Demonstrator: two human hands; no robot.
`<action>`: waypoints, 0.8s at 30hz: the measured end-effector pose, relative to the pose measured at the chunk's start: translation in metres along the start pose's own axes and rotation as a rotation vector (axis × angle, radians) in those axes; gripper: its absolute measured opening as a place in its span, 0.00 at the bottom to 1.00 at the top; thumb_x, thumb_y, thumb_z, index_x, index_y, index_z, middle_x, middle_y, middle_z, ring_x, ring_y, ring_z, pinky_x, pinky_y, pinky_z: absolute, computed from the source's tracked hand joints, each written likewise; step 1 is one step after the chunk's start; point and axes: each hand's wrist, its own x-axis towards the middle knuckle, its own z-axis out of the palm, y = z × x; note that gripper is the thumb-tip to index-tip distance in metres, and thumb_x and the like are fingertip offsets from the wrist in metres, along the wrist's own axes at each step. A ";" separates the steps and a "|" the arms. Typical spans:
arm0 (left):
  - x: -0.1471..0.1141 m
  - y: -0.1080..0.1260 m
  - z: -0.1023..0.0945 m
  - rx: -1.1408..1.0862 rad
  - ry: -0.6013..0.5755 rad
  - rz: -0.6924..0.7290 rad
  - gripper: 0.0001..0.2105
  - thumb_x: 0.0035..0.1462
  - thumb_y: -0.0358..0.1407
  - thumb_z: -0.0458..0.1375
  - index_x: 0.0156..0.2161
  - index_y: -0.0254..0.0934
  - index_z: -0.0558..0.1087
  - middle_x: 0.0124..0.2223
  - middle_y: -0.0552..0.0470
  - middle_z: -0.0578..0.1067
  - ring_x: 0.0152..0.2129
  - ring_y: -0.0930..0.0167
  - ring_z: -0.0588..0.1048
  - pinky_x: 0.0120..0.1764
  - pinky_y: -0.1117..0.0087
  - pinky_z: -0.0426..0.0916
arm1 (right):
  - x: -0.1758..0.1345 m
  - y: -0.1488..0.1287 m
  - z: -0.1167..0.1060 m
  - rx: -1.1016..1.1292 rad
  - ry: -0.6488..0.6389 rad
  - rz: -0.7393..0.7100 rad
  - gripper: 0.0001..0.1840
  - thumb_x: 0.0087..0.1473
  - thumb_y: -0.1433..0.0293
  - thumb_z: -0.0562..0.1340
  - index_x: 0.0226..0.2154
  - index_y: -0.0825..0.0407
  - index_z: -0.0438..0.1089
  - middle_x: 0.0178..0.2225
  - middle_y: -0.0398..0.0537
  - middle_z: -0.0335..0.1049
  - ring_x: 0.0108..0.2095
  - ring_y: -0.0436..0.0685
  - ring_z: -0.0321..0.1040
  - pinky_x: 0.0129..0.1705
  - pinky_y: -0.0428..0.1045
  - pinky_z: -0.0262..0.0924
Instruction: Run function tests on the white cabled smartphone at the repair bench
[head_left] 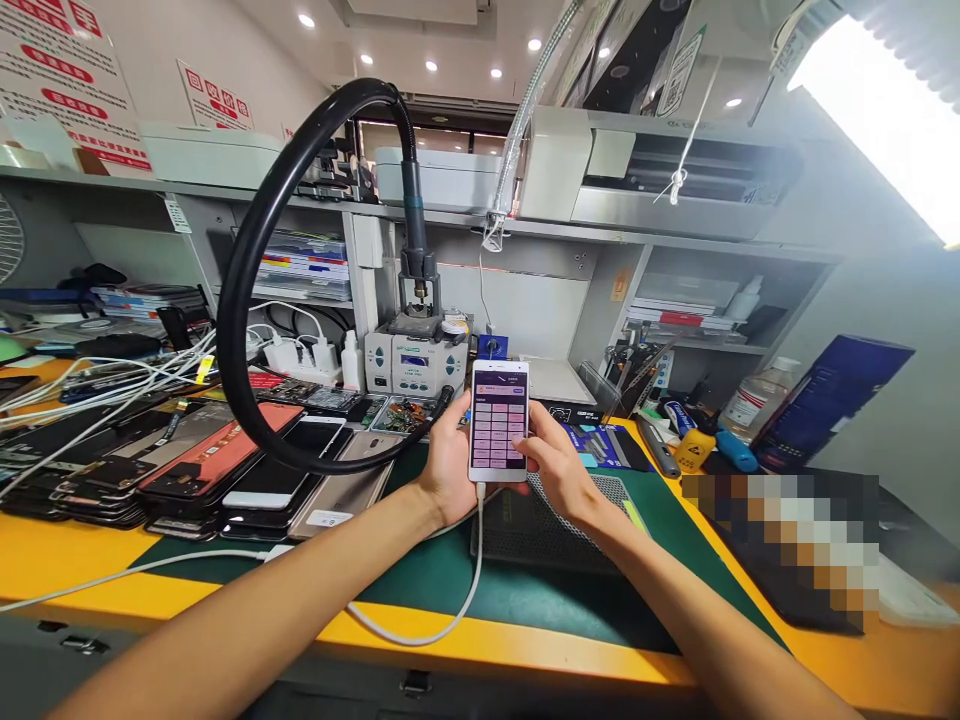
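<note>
A white smartphone (499, 420) stands upright above the bench, its lit screen showing a grid of small pink boxes. My left hand (448, 455) is closed around its left side and lower back, with most of the fingers hidden behind it. At the right edge, my right hand (556, 460) grips the phone, and one digit lies over the lower right of the screen. A white charging cable (480, 560) is plugged into the phone's bottom end and loops down past the bench's front edge.
Stacked phones and screens (195, 450) fill the left side. A thick black hose (240, 250) arches up from a soldering or hot-air station (416, 362). Below my hands lies a green mat (517, 600). Bottles (757, 395) and a blue box (832, 400) stand at right.
</note>
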 end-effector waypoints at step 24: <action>-0.001 -0.001 -0.001 0.077 -0.023 0.010 0.30 0.69 0.54 0.43 0.54 0.32 0.77 0.39 0.39 0.82 0.33 0.59 0.81 0.34 0.61 0.76 | 0.001 0.008 0.005 0.117 -0.036 0.000 0.19 0.67 0.51 0.52 0.41 0.48 0.65 0.29 0.40 0.55 0.24 0.49 0.49 0.21 0.45 0.48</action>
